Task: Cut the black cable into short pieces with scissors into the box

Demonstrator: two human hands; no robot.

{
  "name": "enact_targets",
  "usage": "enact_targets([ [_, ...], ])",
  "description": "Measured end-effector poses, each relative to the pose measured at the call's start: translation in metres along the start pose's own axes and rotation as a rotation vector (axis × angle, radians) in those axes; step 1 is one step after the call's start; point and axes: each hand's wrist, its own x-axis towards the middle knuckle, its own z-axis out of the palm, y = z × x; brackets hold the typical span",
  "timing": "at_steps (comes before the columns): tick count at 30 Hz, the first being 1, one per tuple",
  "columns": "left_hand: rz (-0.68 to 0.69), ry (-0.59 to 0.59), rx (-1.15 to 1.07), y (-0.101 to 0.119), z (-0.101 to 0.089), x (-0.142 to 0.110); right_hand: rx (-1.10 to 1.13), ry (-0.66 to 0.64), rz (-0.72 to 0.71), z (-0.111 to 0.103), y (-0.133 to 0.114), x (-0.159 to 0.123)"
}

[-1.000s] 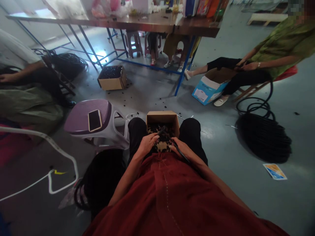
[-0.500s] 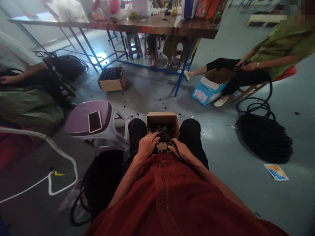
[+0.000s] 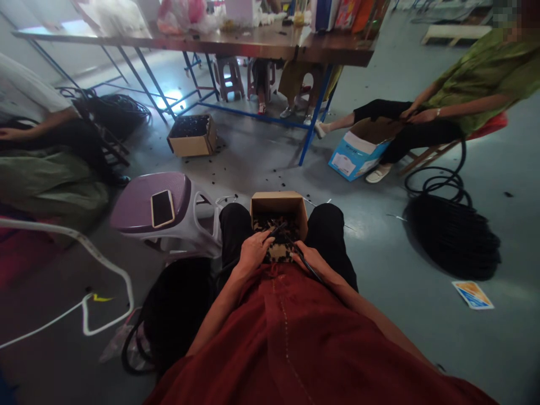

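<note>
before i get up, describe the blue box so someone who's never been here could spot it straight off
Find the long table and follow it to its right-hand end. On the floor just beyond that leg, by the feet of the person in green, is the open blue carton. Its blue side sets it apart from the plain brown box farther left.

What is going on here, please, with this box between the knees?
The left hand holds a small dark item, too unclear to name; the right hand holds a black cord. Both are at an open cardboard box with small black pieces inside. At right, a person in green sits with both hands near a blue box.
</note>
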Motion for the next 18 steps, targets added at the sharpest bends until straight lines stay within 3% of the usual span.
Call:
enact_targets([
  [13, -0.009, -0.020, -0.061, 0.000, 0.004, 0.000, -0.005, 0.003, 0.025, 0.005, 0.002, -0.001],
  [16, -0.031, -0.092, -0.207, -0.003, 0.000, 0.003, -0.011, 0.008, 0.013, 0.003, 0.001, -0.001],
  [18, -0.058, -0.216, -0.346, -0.006, -0.007, 0.006, -0.023, 0.017, -0.013, 0.002, 0.001, -0.001],
])
